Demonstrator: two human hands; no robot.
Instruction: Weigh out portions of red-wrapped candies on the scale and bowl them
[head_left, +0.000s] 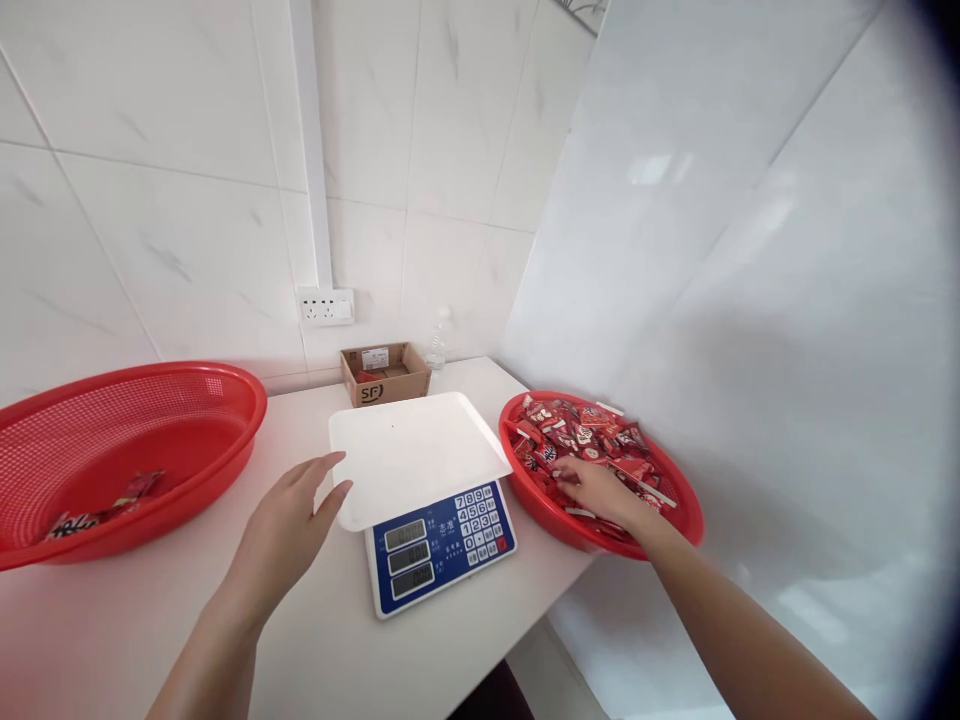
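Observation:
My left hand (289, 520) is open, thumb and fingers apart, at the left edge of the white weighing tray (412, 455). The bare tray sits on a digital scale (446, 548) with a blue panel, number keys and three small displays. My right hand (598, 490) reaches over the near-left part of a round red basket (551, 522). That basket is heaped with small red snack packets (589, 435). My right fingers are curled round a small red packet among the heap, which is partly hidden by the hand.
A larger red mesh basket (225, 470) stands at the left with a few wrapped packets (112, 507) in it. An open cardboard box (386, 376) and a clear plastic bottle (440, 340) stand behind the scale. A wall panel (720, 300) rises close on the right.

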